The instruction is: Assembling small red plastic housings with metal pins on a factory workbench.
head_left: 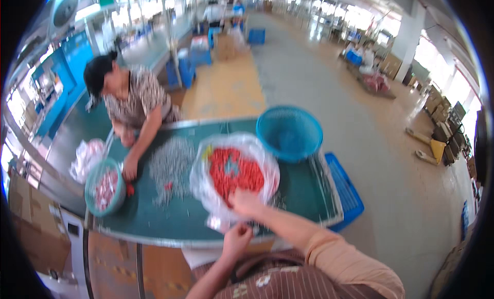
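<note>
A clear plastic bag [200, 176] lies spread on the green table, its rim rolled down around many small red pieces [226, 180]. A few pale blue-grey bits rest on top of them. My right hand [246, 203] reaches over the bag's near rim and touches the red pieces; its fingertips are blurred and partly hidden. Close to the table's front edge, just below the bag, my left hand [239, 237] is closed, fingers curled together. What it may hold is too small to make out. Left of the bag spreads a loose heap of small grey pieces [172, 165].
A blue plastic basket [289, 157] stands at the table's far right corner. At the left, a co-worker [141, 95] reaches toward a green basket [121, 198] of pinkish packets, beside a white plastic bag [88, 160]. A blue crate [347, 193] sits beyond the table's right edge.
</note>
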Demonstrator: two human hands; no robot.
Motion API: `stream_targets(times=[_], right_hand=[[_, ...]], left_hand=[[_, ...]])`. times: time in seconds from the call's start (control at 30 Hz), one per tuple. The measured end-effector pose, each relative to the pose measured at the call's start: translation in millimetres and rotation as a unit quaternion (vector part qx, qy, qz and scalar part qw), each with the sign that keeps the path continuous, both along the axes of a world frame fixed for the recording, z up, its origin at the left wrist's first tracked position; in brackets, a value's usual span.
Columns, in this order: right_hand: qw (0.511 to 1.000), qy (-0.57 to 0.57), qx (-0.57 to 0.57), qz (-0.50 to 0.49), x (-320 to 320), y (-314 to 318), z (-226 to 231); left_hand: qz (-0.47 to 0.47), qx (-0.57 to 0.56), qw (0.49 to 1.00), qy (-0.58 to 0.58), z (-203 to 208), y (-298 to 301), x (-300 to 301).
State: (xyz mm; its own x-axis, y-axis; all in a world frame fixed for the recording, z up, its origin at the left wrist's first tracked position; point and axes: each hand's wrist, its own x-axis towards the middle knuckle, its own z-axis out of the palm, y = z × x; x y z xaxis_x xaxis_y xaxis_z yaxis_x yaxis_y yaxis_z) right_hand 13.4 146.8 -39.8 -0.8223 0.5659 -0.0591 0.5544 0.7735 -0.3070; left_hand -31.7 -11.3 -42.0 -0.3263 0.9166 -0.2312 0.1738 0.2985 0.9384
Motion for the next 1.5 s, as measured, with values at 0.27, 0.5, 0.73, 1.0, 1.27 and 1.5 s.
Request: stream_targets(times=[0.27, 0.5, 0.73, 1.0, 1.27, 1.5], right_hand=[[0.997, 0.034, -0.064, 0.006, -1.3, 16.9, -18.2], [0.997, 0.044, -0.064, 0.014, 3.4, 22.9, -15.2], [0.996, 0.019, -0.082, 0.040, -3.5, 13.3, -23.5], [0.996, 0.061, -0.044, 0.047, -2.4, 3.9, -22.8], [0.995, 0.070, -0.059, 0.049, 5.9, 14.3, -31.7], [0.937, 0.254, -0.232, -0.063, 60.5, -6.8, 63.0]], left_hand=[[0.010, 0.009, 1.000, -0.028, 14.3, 4.2, -4.4], [0.019, -0.004, 0.997, -0.070, -1.4, 8.4, -11.1], [0.016, -0.006, 0.998, -0.055, 17.5, 8.3, -1.1], [0.010, -0.010, 0.999, -0.032, 16.9, 9.5, -0.6], [0.019, -0.002, 0.999, -0.028, 12.6, -2.6, -1.5], [0.039, 0.018, 0.999, -0.023, 4.1, 7.2, -5.1]])
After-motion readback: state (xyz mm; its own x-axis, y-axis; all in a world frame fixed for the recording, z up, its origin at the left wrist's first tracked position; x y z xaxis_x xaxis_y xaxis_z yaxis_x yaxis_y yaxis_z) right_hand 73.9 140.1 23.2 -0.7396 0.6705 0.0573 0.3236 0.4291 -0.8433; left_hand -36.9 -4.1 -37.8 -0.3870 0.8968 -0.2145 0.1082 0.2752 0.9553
